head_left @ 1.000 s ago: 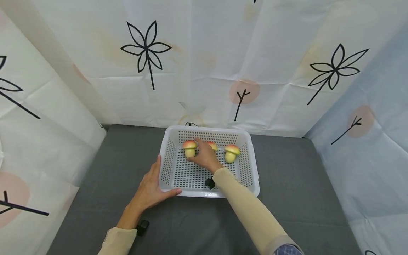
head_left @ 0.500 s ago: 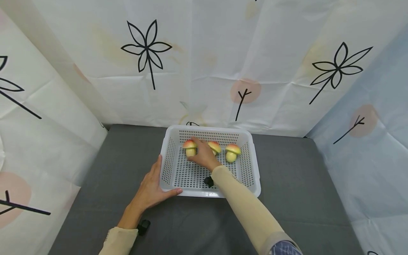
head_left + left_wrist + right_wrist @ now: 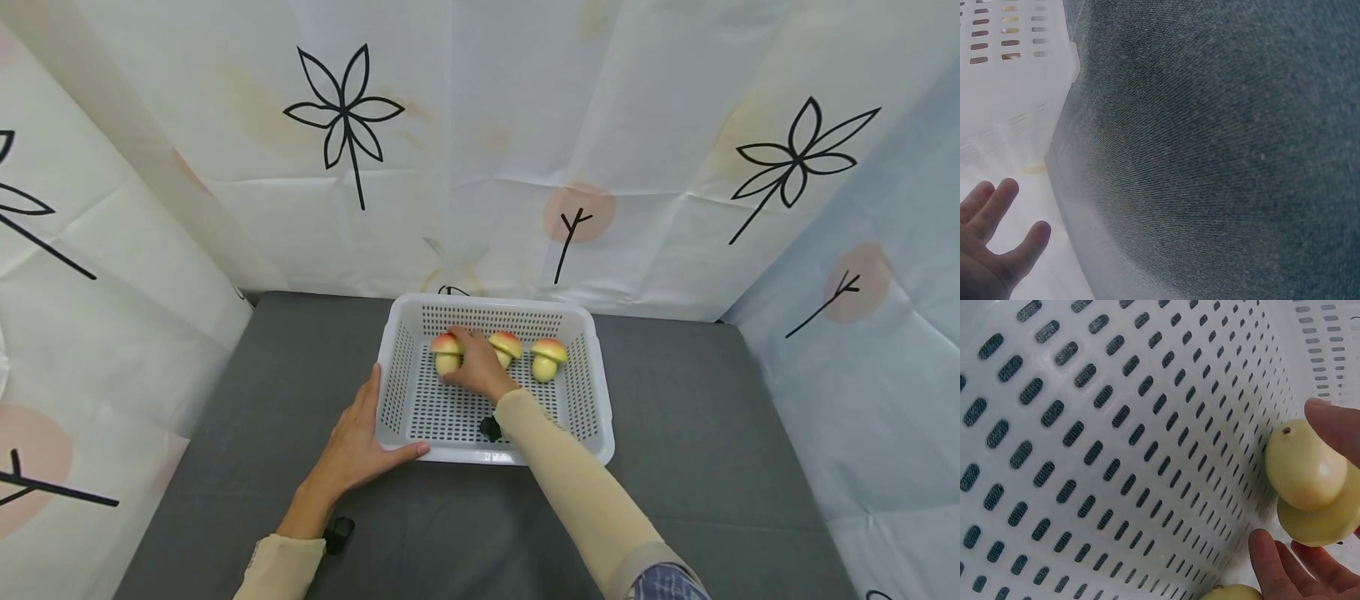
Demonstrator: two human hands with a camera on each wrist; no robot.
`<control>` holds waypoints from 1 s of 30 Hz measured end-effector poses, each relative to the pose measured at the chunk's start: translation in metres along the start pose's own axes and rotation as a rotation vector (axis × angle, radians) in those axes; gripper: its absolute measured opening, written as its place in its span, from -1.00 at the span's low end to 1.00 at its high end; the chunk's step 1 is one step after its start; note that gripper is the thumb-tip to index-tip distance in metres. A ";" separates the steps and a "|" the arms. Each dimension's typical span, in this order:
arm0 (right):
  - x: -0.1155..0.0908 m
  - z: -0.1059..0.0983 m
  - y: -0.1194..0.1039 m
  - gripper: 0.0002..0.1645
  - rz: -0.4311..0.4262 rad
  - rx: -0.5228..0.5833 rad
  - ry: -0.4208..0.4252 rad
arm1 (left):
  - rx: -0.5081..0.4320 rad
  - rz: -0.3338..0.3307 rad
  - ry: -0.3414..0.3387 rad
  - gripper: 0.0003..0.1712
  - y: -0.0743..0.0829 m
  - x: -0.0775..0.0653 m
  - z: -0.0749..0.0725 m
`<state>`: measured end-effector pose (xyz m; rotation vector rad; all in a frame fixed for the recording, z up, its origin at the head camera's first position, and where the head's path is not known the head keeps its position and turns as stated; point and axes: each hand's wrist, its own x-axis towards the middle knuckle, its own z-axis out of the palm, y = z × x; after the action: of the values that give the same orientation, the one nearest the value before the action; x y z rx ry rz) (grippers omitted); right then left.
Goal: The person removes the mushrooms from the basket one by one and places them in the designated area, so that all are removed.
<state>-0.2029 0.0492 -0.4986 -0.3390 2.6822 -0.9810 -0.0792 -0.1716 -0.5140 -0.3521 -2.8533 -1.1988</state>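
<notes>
Three toy mushrooms with red-and-yellow caps and pale stems sit in a white perforated plastic basket (image 3: 435, 452). My right hand (image 3: 480, 367) holds the left mushroom (image 3: 446, 345) near the basket's left side, with thumb by the stem and fingers by the cap. In the right wrist view this mushroom (image 3: 1304, 465) lies between the thumb and fingers. The middle mushroom (image 3: 506, 344) is partly hidden behind my right hand; the right mushroom (image 3: 549, 351) stands apart. My left hand (image 3: 356, 442) rests against the basket's front left corner, fingers straight along the side, thumb on the front rim.
The basket stands on a dark grey cloth-covered table (image 3: 675, 400). White printed sheets (image 3: 480, 150) hang behind it and on both sides. A small black object (image 3: 491, 428) shows at my right wrist, another black object (image 3: 339, 533) at my left wrist.
The right hand has shifted slightly left over the left mushroom, which sits a touch lower in view. More of the middle mushroom shows. The left hand stays at the basket corner.
</notes>
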 end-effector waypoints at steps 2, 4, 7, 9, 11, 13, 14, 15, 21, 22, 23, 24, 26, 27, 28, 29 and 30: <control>0.000 0.001 0.000 0.07 -0.005 0.006 0.000 | -0.003 -0.005 -0.004 0.57 0.000 0.000 0.000; 0.000 0.002 0.001 0.08 -0.009 0.007 0.004 | -0.004 -0.003 -0.004 0.56 0.000 0.000 0.001; 0.001 0.003 0.001 0.09 -0.014 0.000 0.012 | -0.006 0.003 -0.002 0.57 -0.001 0.000 0.001; 0.002 0.004 0.001 0.10 -0.015 -0.013 0.014 | -0.007 0.005 -0.001 0.57 -0.001 0.000 0.001; 0.002 0.005 0.000 0.11 -0.015 -0.023 0.017 | -0.006 0.005 0.000 0.57 -0.001 0.001 0.001; 0.002 0.006 0.000 0.12 -0.014 -0.032 0.018 | -0.005 0.001 0.000 0.56 -0.001 0.001 0.001; 0.002 0.006 0.000 0.13 -0.014 -0.035 0.019 | -0.006 0.000 0.002 0.56 -0.001 0.001 0.001; 0.002 0.006 0.000 0.13 -0.015 -0.037 0.020 | -0.006 0.001 0.002 0.56 0.000 0.001 0.001; 0.001 0.003 0.000 0.10 -0.031 -0.024 0.018 | -0.008 0.010 0.010 0.56 0.000 0.000 0.001; 0.000 0.001 0.000 0.10 -0.038 -0.019 0.019 | -0.008 0.007 0.009 0.55 0.000 0.000 0.001; -0.001 -0.001 -0.001 0.11 -0.043 -0.013 0.018 | -0.006 0.007 0.010 0.55 -0.001 0.000 0.002; -0.002 -0.004 -0.002 0.12 -0.049 -0.010 0.018 | -0.005 0.006 0.011 0.55 -0.001 0.000 0.002; -0.006 -0.010 -0.004 0.13 -0.057 0.008 0.021 | -0.008 0.007 0.010 0.55 -0.001 0.000 0.002; -0.008 -0.013 -0.005 0.14 -0.058 0.015 0.021 | -0.010 0.009 0.009 0.55 -0.001 -0.001 0.002; -0.011 -0.016 -0.007 0.16 -0.062 0.022 0.022 | -0.012 0.008 0.008 0.55 -0.001 0.000 0.002; -0.013 -0.019 -0.008 0.16 -0.064 0.025 0.023 | -0.014 0.010 0.008 0.55 -0.001 0.000 0.002; -0.015 -0.022 -0.008 0.16 -0.065 0.032 0.029 | -0.018 0.011 0.008 0.56 -0.001 0.000 0.002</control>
<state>-0.1947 0.0609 -0.4742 -0.4108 2.6943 -1.0537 -0.0790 -0.1709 -0.5165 -0.3618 -2.8320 -1.2219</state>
